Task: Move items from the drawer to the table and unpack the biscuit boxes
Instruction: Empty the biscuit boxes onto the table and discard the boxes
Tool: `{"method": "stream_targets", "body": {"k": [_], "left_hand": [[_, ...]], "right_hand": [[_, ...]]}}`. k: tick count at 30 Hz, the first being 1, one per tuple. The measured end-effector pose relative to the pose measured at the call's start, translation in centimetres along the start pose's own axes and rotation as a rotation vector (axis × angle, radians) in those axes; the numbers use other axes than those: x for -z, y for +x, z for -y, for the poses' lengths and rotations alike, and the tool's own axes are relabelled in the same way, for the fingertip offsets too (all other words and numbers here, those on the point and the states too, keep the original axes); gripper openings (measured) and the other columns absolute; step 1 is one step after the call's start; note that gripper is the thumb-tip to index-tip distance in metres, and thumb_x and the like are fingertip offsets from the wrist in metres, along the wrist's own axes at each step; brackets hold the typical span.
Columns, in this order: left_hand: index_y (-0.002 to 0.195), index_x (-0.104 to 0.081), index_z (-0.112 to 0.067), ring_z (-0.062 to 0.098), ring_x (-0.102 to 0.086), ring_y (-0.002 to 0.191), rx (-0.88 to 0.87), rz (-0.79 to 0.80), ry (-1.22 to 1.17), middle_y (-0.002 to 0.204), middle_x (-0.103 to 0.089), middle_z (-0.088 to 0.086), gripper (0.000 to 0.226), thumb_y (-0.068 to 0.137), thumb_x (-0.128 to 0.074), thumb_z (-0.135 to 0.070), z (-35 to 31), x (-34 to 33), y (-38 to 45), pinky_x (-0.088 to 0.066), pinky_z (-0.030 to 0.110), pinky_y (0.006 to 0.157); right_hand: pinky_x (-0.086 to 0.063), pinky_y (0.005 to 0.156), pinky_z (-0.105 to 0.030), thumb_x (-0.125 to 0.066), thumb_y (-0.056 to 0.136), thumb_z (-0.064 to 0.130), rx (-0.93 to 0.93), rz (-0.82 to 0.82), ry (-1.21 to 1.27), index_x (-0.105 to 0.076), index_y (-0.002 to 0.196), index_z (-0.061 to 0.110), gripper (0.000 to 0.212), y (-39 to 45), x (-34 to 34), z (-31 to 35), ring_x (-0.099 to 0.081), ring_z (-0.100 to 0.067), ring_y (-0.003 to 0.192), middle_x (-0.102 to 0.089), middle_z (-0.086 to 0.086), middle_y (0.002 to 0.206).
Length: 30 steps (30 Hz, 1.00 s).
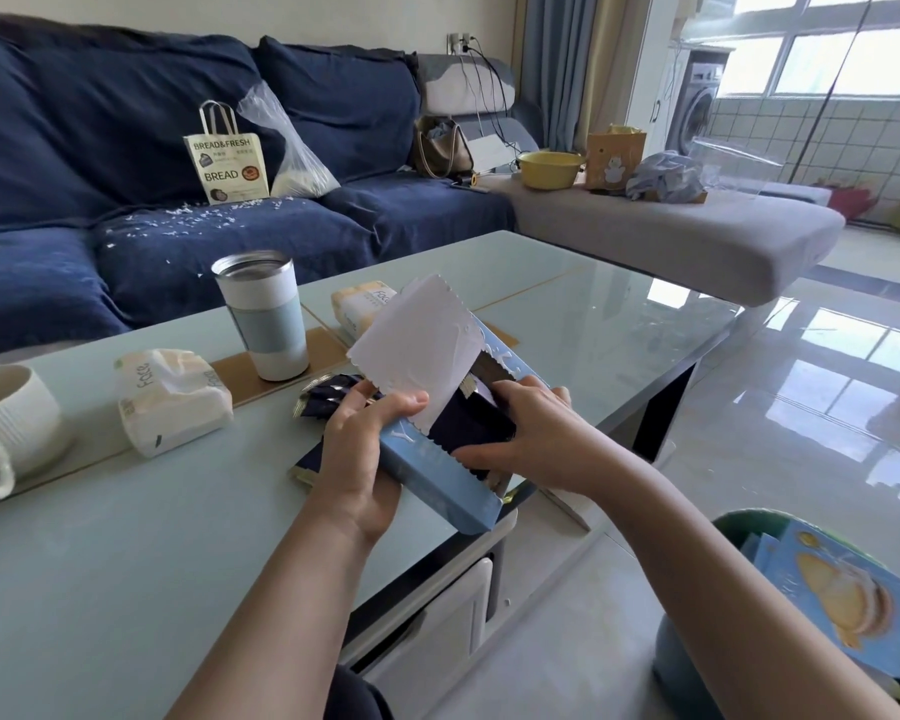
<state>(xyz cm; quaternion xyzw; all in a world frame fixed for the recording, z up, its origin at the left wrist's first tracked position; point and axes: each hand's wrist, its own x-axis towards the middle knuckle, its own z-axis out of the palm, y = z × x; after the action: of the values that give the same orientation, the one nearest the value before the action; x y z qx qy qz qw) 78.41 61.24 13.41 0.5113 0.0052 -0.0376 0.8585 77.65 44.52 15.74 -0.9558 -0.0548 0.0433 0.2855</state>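
Note:
A light blue biscuit box [437, 475] is tilted above the front right part of the glass table [126, 563], its white torn flap [417, 350] standing up. My left hand [365, 459] grips the box's left side. My right hand [520, 433] reaches into the open box with its fingers on a dark navy packet [468, 423] inside. Several dark navy biscuit packets [328, 394] lie on the table just behind my left hand. Another blue biscuit box [842, 605] with a biscuit picture sits in a bin at the lower right.
On the table stand a white and blue tumbler [266, 314], two tissue packs [172, 397] [365, 304] and a white mug [6, 423]. A white drawer front [437, 621] shows under the table edge. The blue sofa [126, 148] behind holds a bread bag [227, 158].

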Motion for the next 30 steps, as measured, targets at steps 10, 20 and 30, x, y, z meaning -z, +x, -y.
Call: {"method": "stream_targets", "body": {"k": [10, 20, 30], "left_hand": [[0.106, -0.065, -0.016, 0.022, -0.062, 0.071, -0.011, -0.027, -0.029, 0.086, -0.067, 0.005, 0.045, 0.061, -0.072, -0.013, -0.1, 0.4, 0.1, -0.049, 0.033, 0.067], [0.105, -0.065, -0.016, 0.017, -0.060, 0.065, -0.026, -0.062, -0.002, 0.082, -0.066, 0.002, 0.045, 0.060, -0.071, -0.015, -0.6, 0.7, -0.4, -0.048, 0.027, 0.052], [0.113, -0.063, -0.012, 0.027, -0.061, 0.075, -0.041, -0.149, 0.002, 0.089, -0.069, 0.009, 0.058, 0.057, -0.074, -0.016, -0.8, 1.0, -0.3, -0.051, 0.030, 0.054]], "right_hand": [[-0.042, 0.079, -0.034, -0.077, 0.070, 0.048, 0.019, -0.064, 0.114, -0.049, 0.110, 0.023, 0.055, 0.3, -0.3, 0.3, -0.040, -0.024, 0.104, -0.050, 0.004, 0.095], [-0.054, 0.084, -0.044, -0.076, 0.035, 0.066, -0.015, -0.046, 0.280, -0.056, 0.097, 0.027, 0.076, 1.2, -0.5, 0.4, -0.056, -0.026, 0.101, -0.061, -0.001, 0.100], [-0.054, 0.085, -0.041, -0.088, 0.060, 0.041, 0.023, -0.067, 0.315, -0.051, 0.106, 0.022, 0.062, 1.5, -1.3, 0.8, -0.060, -0.018, 0.095, -0.060, 0.003, 0.101]]}}
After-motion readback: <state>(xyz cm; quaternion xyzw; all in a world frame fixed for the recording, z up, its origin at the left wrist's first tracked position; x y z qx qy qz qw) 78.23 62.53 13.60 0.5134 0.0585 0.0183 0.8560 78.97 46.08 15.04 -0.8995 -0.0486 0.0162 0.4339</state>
